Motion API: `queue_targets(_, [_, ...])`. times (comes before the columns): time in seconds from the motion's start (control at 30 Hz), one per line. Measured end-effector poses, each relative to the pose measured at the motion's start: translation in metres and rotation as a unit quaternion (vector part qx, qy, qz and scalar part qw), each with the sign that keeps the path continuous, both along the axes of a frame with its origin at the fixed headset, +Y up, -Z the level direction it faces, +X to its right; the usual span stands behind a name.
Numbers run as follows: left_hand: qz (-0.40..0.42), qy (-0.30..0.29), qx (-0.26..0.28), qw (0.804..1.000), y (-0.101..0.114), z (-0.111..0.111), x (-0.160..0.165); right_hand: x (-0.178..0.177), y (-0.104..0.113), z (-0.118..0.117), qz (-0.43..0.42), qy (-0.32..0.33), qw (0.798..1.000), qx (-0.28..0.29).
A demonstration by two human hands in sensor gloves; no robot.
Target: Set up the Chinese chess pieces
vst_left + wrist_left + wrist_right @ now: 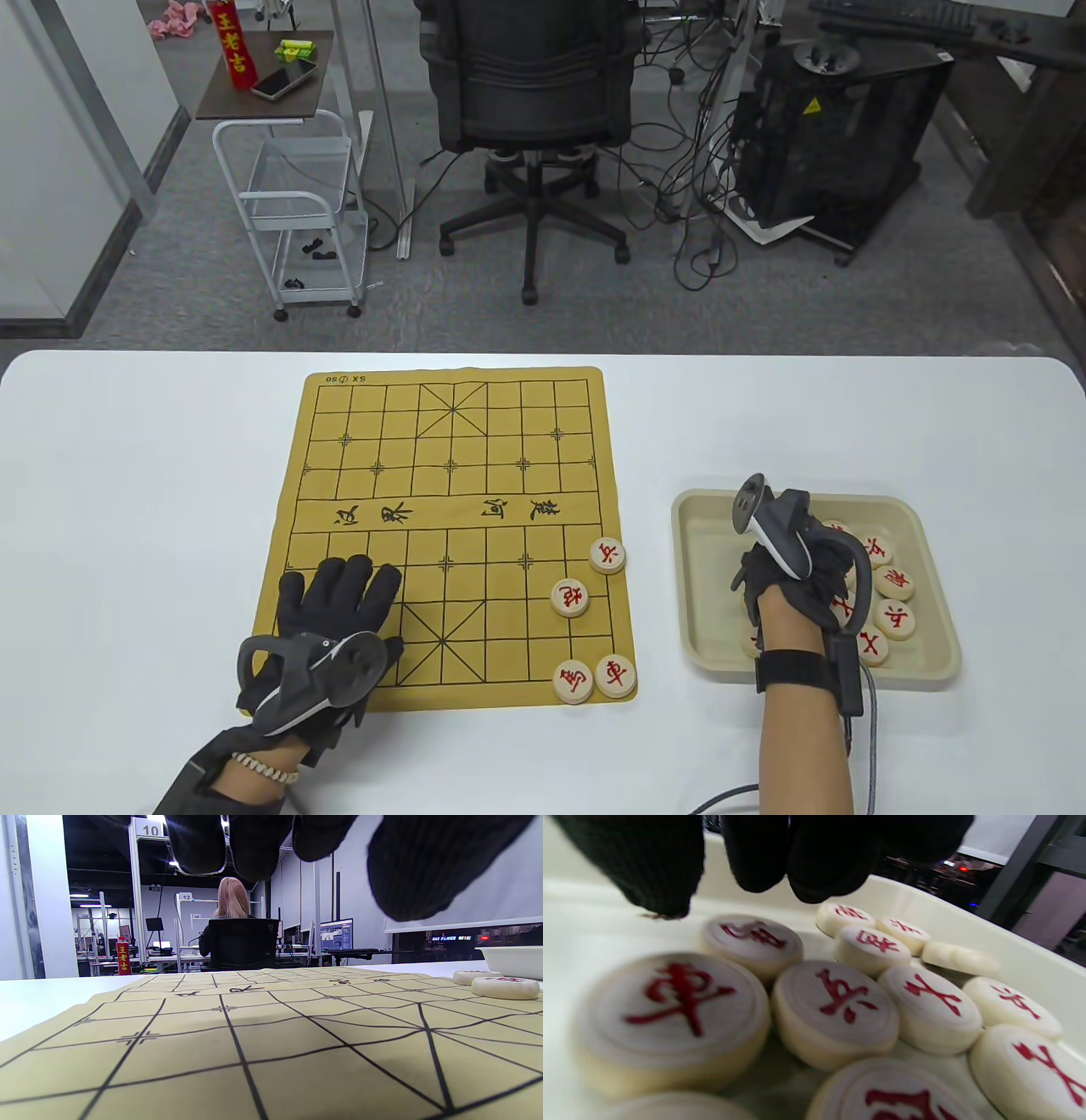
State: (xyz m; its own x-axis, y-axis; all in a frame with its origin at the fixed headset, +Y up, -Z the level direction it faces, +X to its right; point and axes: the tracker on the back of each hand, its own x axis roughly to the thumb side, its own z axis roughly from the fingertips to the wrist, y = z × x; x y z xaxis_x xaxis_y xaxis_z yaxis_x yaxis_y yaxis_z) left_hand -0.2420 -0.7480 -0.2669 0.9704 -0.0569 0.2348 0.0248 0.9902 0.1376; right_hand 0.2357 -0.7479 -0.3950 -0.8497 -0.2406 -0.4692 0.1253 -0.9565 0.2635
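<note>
**Right hand over the tray, left hand pinning the board**

The left hand [335,611] lies flat, fingers spread, on the board [450,475] at its 7 o'clock corner, likely to keep the mat from sliding. Four red pieces [609,556] already sit along the board's 4 o'clock edge. The right hand [802,577] hovers in the tray [704,526] at the table's 4 o'clock, its fingertips [814,878] above the loose pieces [835,1005]; it seems to hold nothing, though blur leaves doubt.

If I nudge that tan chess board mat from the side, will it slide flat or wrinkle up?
The thin tan chess board mat looks soft and floppy, so a push would probably buckle it. The left hand rests flat on its near corner, likely pinning it. The four round cream pieces on it might shift.
</note>
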Motion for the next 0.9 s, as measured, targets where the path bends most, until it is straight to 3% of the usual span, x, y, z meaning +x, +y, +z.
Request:
queue_targets(0.1, [0.000, 0.003, -0.002, 1.000, 0.000, 0.000, 0.000, 0.002, -0.010, -0.005, 0.005, -0.017, 0.999, -0.037])
queue_targets(0.23, [0.000, 0.008, -0.002, 1.000, 0.001, 0.000, -0.001, 0.004, -0.011, -0.009, -0.012, -0.040, 0.998, -0.044])
queue_targets(0.43, [0.003, 0.009, 0.000, 1.000, 0.001, 0.000, -0.002, 0.008, -0.013, -0.009, -0.020, -0.032, 0.999, -0.021])
queue_targets(0.6, [0.006, 0.006, 0.000, 1.000, 0.001, 0.000, -0.003, 0.003, -0.005, 0.004, -0.011, 0.003, 0.998, 0.056])
queue_targets(0.73, [0.020, 0.002, 0.006, 1.000, 0.004, 0.000, -0.005, -0.026, 0.022, 0.022, -0.036, 0.074, 0.989, 0.125])
queue_targets(0.83, [0.023, -0.001, 0.008, 1.000, 0.005, 0.002, -0.006, -0.065, 0.043, 0.049, -0.073, 0.155, 0.967, 0.191])
queue_targets(0.9, [0.024, -0.007, 0.008, 1.000, 0.005, 0.002, -0.005, -0.098, 0.051, 0.071, -0.096, 0.225, 0.940, 0.236])
